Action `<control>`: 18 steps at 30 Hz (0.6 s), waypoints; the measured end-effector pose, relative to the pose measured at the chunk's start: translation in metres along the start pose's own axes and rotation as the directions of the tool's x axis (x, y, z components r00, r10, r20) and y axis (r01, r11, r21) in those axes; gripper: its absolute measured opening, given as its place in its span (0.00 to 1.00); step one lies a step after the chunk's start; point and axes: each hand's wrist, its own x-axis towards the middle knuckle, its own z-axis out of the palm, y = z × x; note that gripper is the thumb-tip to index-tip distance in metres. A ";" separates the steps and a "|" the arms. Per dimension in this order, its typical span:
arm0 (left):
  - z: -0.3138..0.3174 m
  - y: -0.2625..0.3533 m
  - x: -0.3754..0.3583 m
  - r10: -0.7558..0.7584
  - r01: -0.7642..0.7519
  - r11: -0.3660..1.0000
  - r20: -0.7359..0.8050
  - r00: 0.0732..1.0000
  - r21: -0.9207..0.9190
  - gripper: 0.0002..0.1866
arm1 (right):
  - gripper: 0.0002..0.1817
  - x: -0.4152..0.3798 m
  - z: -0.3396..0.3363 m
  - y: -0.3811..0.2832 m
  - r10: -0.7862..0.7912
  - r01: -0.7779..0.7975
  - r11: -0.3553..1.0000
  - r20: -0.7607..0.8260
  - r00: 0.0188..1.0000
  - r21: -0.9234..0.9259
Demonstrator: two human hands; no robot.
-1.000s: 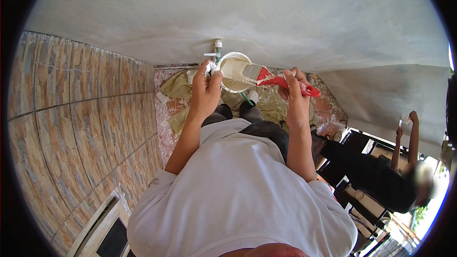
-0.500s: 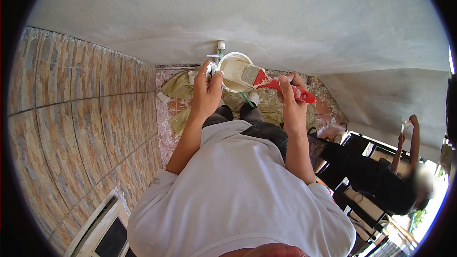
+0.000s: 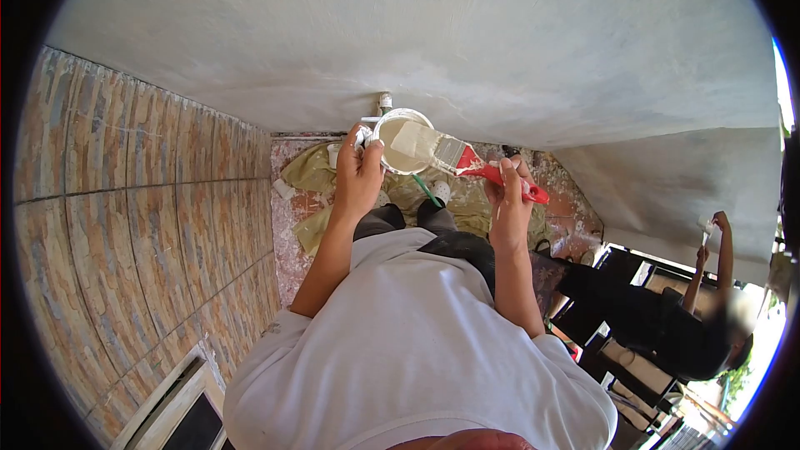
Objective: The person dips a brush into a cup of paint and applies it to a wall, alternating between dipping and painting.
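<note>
My left hand (image 3: 360,168) grips the rim of a round white container (image 3: 403,168) that holds cream-coloured paint. A red-handled paintbrush (image 3: 477,165) is in my right hand (image 3: 510,198), its fingers pinched round the handle. The brush's broad bristles are coated with pale paint and lie over the container's opening, near its right rim. A whitish thing shows at the fingers of my left hand, too small to make out.
A grey wall (image 3: 467,42) rises in front, with a pipe fitting (image 3: 385,102) at its base. Stone-patterned tiles (image 3: 150,150) cover the left wall. Crumpled cloth (image 3: 312,168) lies on the paint-spattered floor. Another person (image 3: 658,312) works at the right.
The brush has shifted, and more of its bristles now show above the container. Both hands and the container sit slightly lower in the view.
</note>
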 end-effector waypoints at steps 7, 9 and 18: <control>0.001 -0.008 0.002 0.036 -0.036 0.999 -0.011 0.999 -0.032 0.18 | 0.14 0.006 -0.009 0.017 0.135 -0.127 0.971 -0.026 0.991 0.201; -0.002 -0.011 0.003 0.038 -0.038 0.998 0.003 0.999 -0.040 0.17 | 0.12 0.007 -0.013 0.022 0.173 -0.161 0.945 -0.016 0.985 0.285; 0.007 -0.018 0.004 0.084 -0.084 0.996 0.018 0.996 -0.037 0.04 | 0.10 0.010 -0.031 0.038 0.241 -0.251 0.868 0.079 0.967 0.428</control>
